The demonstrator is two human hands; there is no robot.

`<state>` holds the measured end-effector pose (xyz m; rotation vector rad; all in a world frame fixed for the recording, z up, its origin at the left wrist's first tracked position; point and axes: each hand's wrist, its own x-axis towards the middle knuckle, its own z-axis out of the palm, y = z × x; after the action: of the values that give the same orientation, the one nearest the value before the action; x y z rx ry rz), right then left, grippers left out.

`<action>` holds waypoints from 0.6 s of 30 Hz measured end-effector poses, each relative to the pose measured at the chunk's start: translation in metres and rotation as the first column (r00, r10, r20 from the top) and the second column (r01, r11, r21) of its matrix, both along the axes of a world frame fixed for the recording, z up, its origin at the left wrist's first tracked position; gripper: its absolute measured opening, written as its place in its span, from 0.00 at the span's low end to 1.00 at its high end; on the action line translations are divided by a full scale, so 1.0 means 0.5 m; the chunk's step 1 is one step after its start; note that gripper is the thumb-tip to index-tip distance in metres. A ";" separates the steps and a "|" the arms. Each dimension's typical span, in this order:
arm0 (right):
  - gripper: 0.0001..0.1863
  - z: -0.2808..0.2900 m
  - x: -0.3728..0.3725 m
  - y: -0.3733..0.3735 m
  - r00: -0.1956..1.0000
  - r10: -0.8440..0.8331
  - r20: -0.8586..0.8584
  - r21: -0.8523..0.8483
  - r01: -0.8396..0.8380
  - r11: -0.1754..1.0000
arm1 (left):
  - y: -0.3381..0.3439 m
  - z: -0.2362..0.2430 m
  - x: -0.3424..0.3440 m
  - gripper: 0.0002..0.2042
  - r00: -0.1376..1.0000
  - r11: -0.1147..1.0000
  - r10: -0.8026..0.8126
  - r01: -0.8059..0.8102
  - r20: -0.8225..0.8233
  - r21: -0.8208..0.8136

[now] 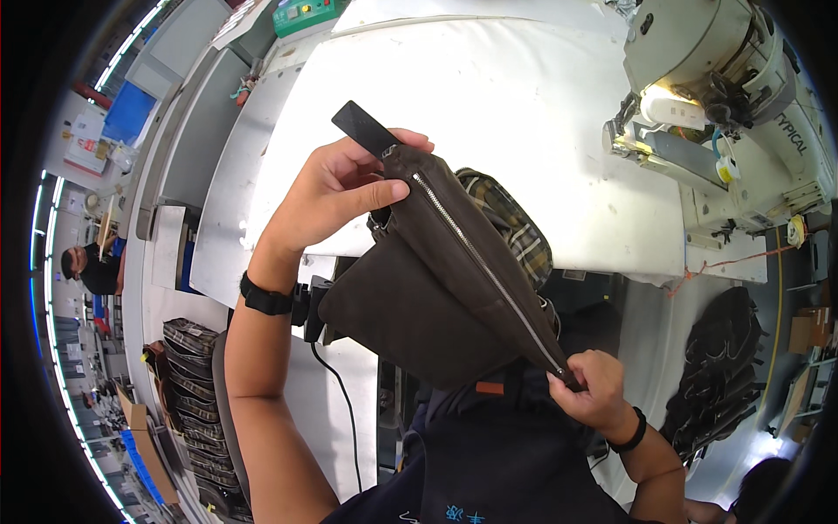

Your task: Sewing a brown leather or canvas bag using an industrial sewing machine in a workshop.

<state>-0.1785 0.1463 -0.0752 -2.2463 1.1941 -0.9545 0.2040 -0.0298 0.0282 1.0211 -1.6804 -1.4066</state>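
A dark brown bag (419,306) with a long metal zipper (476,253) hangs tilted between my hands, above the near edge of the table. My left hand (336,188) pinches its upper left corner, thumb on the brown material beside the zipper's end. A black strap tab (365,127) sticks out past that corner. At the lower right end, my right hand (589,389) is closed on the bag by the zipper's other end. Behind the bag shows a plaid section (515,227), partly covered; whether it is joined to the bag I cannot tell.
A sewing machine (724,113) stands at the right of the white table (419,79). A row of plaid pieces (196,410) lies at the lower left, a dark pile (720,367) at the right. One person (92,266) is at far left, another (768,489) at lower right.
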 end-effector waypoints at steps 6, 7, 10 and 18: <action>0.16 -0.006 0.000 0.002 0.999 -0.011 0.039 0.024 0.011 1.000 | 0.000 -0.001 -0.003 0.20 1.000 1.000 -0.001 0.001 -0.002 0.005; 0.16 -0.007 -0.001 0.002 0.999 -0.008 0.032 0.028 0.007 1.000 | -0.001 0.000 -0.003 0.20 1.000 1.000 -0.009 0.009 -0.004 0.000; 0.16 -0.006 -0.003 0.004 0.999 -0.015 0.033 0.031 0.014 0.999 | -0.001 0.003 -0.005 0.17 1.000 1.000 -0.004 0.004 0.016 0.007; 0.15 -0.006 -0.002 0.010 0.998 -0.027 0.054 0.054 0.024 0.998 | -0.001 0.002 -0.021 0.16 0.998 1.000 0.028 -0.028 0.057 0.007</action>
<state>-0.1794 0.1512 -0.0782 -2.1544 1.2133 -0.9757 0.1935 -0.0305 0.0290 1.0940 -1.6958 -1.3786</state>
